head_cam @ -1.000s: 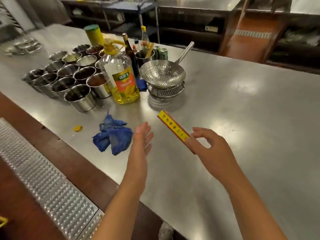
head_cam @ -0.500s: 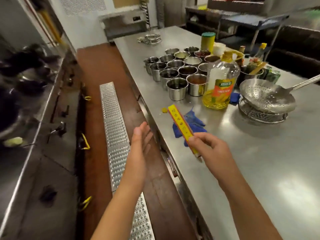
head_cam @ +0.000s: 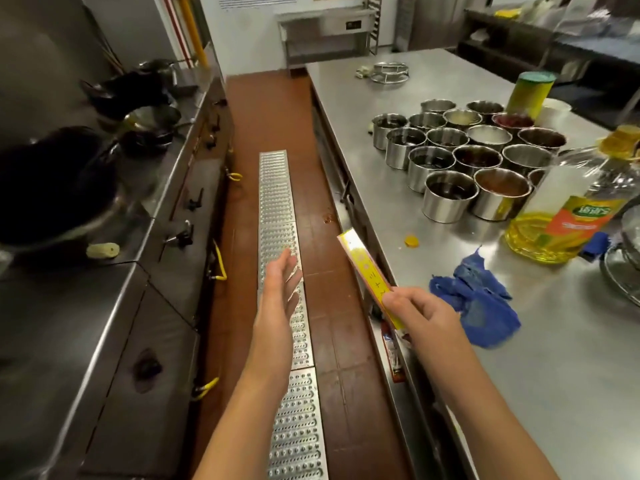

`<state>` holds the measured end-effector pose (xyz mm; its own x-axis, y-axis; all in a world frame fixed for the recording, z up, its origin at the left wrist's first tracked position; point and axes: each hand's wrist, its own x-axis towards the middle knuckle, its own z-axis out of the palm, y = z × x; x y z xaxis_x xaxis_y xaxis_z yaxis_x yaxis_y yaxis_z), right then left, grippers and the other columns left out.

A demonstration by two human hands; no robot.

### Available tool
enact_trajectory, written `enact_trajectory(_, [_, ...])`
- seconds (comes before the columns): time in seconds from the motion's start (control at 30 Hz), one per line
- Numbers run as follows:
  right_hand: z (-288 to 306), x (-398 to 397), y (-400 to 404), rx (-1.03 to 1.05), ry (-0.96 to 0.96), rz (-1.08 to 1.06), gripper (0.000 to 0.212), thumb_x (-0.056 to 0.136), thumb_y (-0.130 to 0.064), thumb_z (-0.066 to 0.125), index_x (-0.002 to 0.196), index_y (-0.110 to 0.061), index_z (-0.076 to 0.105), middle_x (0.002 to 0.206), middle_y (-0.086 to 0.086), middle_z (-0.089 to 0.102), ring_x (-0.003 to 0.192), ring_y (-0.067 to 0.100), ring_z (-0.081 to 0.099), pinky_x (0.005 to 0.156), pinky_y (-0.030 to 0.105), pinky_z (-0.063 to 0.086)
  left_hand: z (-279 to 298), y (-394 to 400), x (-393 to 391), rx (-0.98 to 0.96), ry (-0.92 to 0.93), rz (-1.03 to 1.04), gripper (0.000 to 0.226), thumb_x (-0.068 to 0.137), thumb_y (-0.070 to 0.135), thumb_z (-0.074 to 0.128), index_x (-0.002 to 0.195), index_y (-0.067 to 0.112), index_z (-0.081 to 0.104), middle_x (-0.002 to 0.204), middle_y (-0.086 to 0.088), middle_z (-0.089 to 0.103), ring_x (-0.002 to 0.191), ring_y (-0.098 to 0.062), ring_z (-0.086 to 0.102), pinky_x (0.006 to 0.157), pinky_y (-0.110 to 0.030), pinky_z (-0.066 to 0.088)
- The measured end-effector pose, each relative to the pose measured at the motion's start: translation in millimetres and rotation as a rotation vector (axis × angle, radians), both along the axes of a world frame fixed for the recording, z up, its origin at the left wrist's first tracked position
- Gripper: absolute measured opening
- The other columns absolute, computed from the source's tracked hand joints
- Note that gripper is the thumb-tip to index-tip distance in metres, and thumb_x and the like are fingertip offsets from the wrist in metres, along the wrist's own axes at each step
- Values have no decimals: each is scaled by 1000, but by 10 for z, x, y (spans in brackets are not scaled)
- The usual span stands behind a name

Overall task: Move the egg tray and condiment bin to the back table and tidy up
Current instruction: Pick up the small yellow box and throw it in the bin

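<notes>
— What did the hands have?

— The right hand (head_cam: 420,311) pinched the near end of a long, flat yellow box with red characters (head_cam: 367,271), which angled up and away over the edge of the stainless steel table (head_cam: 519,375). The left hand (head_cam: 282,282) was held out edge-on with straight fingers and carried nothing, above the perforated metal floor grate (head_cam: 277,209).

— And around them?

— A crumpled blue cloth (head_cam: 481,299) lay on the table just beside the right hand. A small yellow cap (head_cam: 411,241) sat farther on, near the table's edge. Beyond it stood a cluster of round steel condiment cups (head_cam: 464,161), touching one another, with dark and reddish contents. Just right of them was a clear plastic bottle of yellow cooking oil (head_cam: 561,216), and behind them a tall yellow canister with a green lid (head_cam: 530,93). A round wire rack (head_cam: 389,72) lay at the table's far end.

— The room?

— A narrow aisle of reddish-brown floor tiles (head_cam: 266,109) ran between the table and a steel cooking range (head_cam: 138,237) bearing dark woks (head_cam: 52,188).

— Anything unclear?

— The woks were blurred. At the right edge a steel strainer on a wire stand (head_cam: 627,258) was cut off. I could not make out an egg tray anywhere.
</notes>
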<state>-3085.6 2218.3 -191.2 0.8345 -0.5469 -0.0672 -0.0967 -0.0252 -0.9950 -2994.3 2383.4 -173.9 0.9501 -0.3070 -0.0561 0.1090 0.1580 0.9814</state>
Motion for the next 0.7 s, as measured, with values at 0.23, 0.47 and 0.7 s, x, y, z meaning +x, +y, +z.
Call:
enact_trajectory(0.23, [3, 729, -431, 30, -12, 65, 34, 73, -51, 64, 86, -22, 75, 76, -15, 72, 74, -2, 65, 61, 10, 46, 36, -291, 550, 68, 14, 59, 74, 71, 82, 41, 133, 43, 51, 139, 18, 55, 126, 2, 52, 116, -38, 32])
enact_trajectory(0.47, [173, 1556, -587, 48, -15, 164, 39, 78, -53, 63, 90, -18, 76, 91, -3, 76, 91, 18, 71, 83, 38, 56, 236, -308, 1123, 68, 0, 151, 78, 60, 89, 53, 126, 47, 56, 128, 25, 62, 117, 7, 57, 89, -18, 44])
enact_trajectory(0.7, [86, 2324, -457, 66, 38, 227, 29, 89, -44, 66, 92, -16, 75, 94, 5, 75, 96, 30, 68, 87, 44, 54, 101, -141, 1826, 72, -18, 206, 81, 71, 81, 43, 141, 41, 48, 140, 20, 54, 122, 7, 53, 98, -21, 40])
